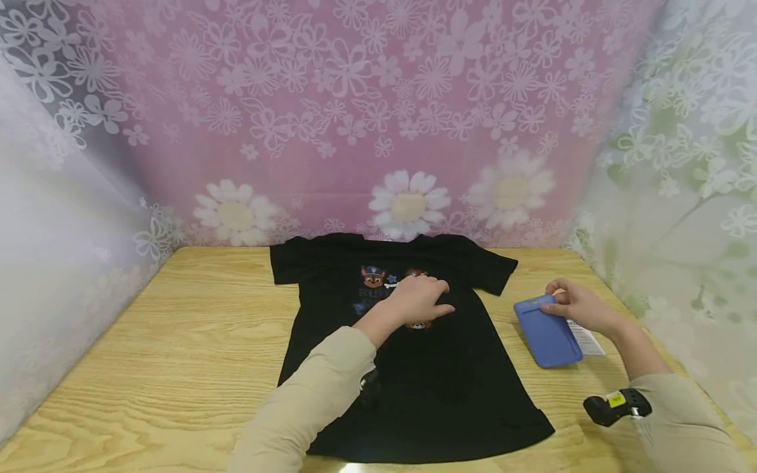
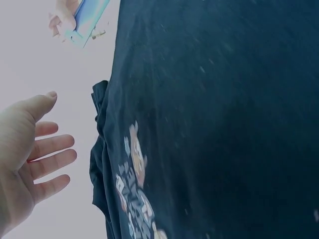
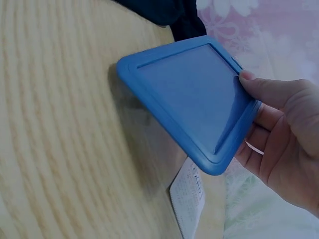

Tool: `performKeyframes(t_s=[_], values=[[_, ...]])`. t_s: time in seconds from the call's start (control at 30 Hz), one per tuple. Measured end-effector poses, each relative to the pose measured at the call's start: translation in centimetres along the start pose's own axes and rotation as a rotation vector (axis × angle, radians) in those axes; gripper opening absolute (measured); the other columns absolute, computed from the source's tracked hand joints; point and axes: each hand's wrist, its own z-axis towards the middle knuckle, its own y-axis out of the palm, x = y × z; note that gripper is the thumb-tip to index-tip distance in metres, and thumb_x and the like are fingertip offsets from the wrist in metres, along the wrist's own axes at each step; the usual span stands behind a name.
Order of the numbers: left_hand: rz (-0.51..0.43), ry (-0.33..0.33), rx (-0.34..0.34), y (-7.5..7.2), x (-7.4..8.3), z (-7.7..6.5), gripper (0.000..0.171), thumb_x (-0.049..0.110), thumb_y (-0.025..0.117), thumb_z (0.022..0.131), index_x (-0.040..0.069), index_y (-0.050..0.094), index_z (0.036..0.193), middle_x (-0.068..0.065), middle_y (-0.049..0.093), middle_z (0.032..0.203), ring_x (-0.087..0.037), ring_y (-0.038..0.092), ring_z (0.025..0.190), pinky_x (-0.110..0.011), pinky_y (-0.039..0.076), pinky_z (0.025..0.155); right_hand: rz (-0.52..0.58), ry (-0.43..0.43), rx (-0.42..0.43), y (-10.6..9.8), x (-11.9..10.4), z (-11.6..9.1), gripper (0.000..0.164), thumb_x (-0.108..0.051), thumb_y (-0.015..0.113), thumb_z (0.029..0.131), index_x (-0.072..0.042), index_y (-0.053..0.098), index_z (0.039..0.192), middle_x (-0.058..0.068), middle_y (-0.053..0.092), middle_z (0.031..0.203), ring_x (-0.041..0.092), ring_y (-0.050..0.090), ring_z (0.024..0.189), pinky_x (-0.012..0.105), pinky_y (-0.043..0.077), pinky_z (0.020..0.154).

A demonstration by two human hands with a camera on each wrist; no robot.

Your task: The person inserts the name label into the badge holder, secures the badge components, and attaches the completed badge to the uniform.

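A blue badge holder with a clear window is pinched at its slotted end by my right hand. In the right wrist view the badge holder is tilted up off the table, thumb on the window side and fingers behind. A white printed card lies under and beside it, partly hidden. My left hand is over the chest print of a black T-shirt, fingers loosely extended and holding nothing. The left wrist view shows that hand with its fingers spread apart.
The T-shirt lies spread on a wooden table, collar towards the back and hem near the front edge. A pink flowered curtain closes off the back. Pale flowered curtains hang at both sides, the right one close to my right arm.
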Motion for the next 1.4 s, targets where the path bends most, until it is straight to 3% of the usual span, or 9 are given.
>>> performKeyframes(t_s=[0.33, 0.57, 0.87, 1.17, 1.4], values=[[-0.07, -0.034, 0.081, -0.2, 1.4, 1.5, 0.043, 0.046, 0.053, 0.091, 0.017, 0.058, 0.122, 0.005, 0.063, 0.11, -0.008, 0.06, 0.091, -0.023, 0.046, 0.072, -0.012, -0.061, 0.04, -0.6, -1.0, 0.0, 0.031, -0.012, 0.054, 0.094, 0.007, 0.033, 0.108, 0.009, 0.056, 0.077, 0.014, 0.053, 0.066, 0.028, 0.041, 0.059], [-0.126, -0.038, 0.14, -0.2, 2.3, 2.7, 0.041, 0.042, 0.055, 0.091, 0.016, 0.058, 0.123, 0.005, 0.064, 0.103, -0.004, 0.059, 0.087, -0.02, 0.046, 0.071, -0.071, -0.117, 0.083, -0.3, -2.9, 0.0, 0.03, -0.014, 0.055, 0.094, 0.004, 0.035, 0.106, 0.004, 0.042, 0.071, 0.014, 0.046, 0.065, 0.029, 0.036, 0.056], [-0.166, -0.085, 0.101, -0.3, 4.1, 3.7, 0.043, 0.042, 0.055, 0.091, 0.018, 0.054, 0.127, 0.009, 0.064, 0.103, -0.003, 0.058, 0.088, -0.02, 0.044, 0.075, 0.019, -0.134, 0.02, 0.6, -4.9, 0.4, 0.031, -0.012, 0.054, 0.094, 0.005, 0.032, 0.109, 0.018, 0.06, 0.093, 0.019, 0.059, 0.078, 0.031, 0.047, 0.065], [-0.267, -0.123, 0.069, -0.3, 4.7, 3.9, 0.042, 0.041, 0.054, 0.092, 0.018, 0.054, 0.126, 0.008, 0.065, 0.1, -0.002, 0.058, 0.081, -0.018, 0.043, 0.071, 0.067, -0.219, 0.016, 1.7, -5.9, 1.3, 0.026, -0.007, 0.055, 0.092, 0.005, 0.035, 0.103, 0.014, 0.059, 0.084, 0.017, 0.057, 0.072, 0.028, 0.045, 0.063], [-0.337, -0.122, 0.092, -0.4, 4.5, 3.8, 0.034, 0.037, 0.054, 0.093, 0.016, 0.06, 0.119, 0.007, 0.065, 0.096, -0.002, 0.057, 0.077, -0.016, 0.043, 0.067, 0.058, -0.237, -0.012, 2.2, -6.7, 2.0, 0.025, -0.009, 0.055, 0.093, 0.004, 0.036, 0.102, 0.013, 0.057, 0.081, 0.02, 0.057, 0.07, 0.03, 0.044, 0.063]])
